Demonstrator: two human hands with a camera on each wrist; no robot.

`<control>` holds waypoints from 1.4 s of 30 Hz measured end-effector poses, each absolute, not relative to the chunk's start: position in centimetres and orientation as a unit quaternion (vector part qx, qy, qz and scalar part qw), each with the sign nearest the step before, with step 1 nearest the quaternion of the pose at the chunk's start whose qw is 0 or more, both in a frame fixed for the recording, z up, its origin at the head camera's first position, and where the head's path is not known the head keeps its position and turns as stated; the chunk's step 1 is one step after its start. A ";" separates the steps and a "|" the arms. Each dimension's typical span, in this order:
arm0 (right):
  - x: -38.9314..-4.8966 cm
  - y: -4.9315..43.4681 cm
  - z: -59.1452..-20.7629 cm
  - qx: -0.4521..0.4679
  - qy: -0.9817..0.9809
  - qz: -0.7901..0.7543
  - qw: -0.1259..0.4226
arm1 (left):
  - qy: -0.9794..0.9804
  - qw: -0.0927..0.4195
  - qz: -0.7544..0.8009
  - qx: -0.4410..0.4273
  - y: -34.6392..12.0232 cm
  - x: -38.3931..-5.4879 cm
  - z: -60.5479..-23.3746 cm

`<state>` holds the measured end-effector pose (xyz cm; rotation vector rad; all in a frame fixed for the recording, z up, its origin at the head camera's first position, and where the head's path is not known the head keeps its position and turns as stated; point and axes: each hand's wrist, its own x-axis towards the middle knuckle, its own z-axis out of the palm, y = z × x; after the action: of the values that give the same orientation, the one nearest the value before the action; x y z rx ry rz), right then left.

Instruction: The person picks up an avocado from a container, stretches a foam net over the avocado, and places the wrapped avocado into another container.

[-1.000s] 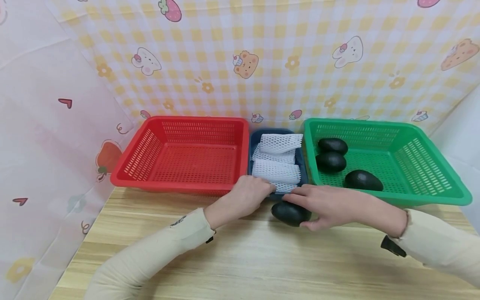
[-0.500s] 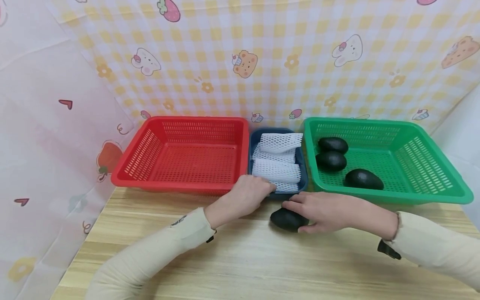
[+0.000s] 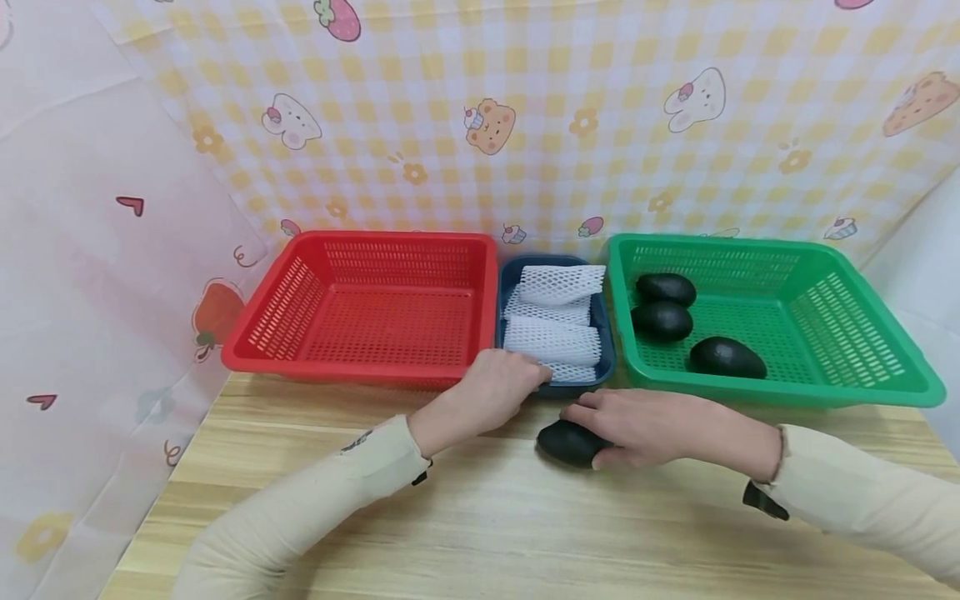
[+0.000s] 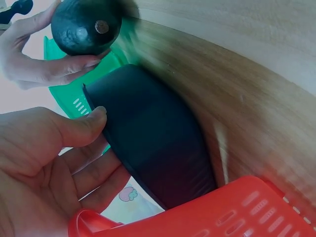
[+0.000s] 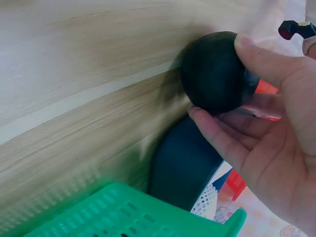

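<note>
Just in front of the small dark blue bin (image 3: 592,385), my right hand (image 3: 645,425) grips a dark avocado (image 3: 568,443) low over the wooden table. The right wrist view shows thumb and fingers round the avocado (image 5: 210,74). My left hand (image 3: 498,383) is at the bin's front left corner. In the left wrist view, its thumb lies on the rim of the bin (image 4: 148,133), with the fingers on the inner side. White foam net sleeves (image 3: 555,342) lie stacked in the bin, close to the left fingertips.
A red basket (image 3: 360,371) stands left of the bin, with no fruit in it. On the right, a green basket (image 3: 787,392) holds three avocados, one of them (image 3: 727,357) near its front wall. A patterned cloth (image 3: 420,100) hangs behind. Wooden tabletop (image 3: 480,533) stretches in front.
My right hand has moved the avocado slightly left and toward the front, away from the bin. The left hand has stayed at the bin's corner.
</note>
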<state>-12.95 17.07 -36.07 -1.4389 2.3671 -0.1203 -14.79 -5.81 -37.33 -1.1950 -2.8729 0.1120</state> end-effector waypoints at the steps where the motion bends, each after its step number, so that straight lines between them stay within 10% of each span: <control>1: -12.9 16.9 -36.0 -0.509 0.840 -0.042 0.185 | -0.922 0.014 0.035 -0.384 -5.8 -14.8 -37.3; 26: -13.1 16.4 -36.0 -0.499 0.842 -0.064 0.196 | -0.917 -0.058 -0.104 -0.381 -6.1 -15.3 -36.2; 42: -13.2 16.4 -36.0 -0.491 0.845 -0.069 0.202 | -0.939 -0.018 -0.033 -0.341 -3.5 -15.6 -35.7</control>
<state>-13.22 16.43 -36.01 -1.3703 2.3598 -0.1927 -15.57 -3.52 -35.66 -1.0838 -2.9856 -0.1036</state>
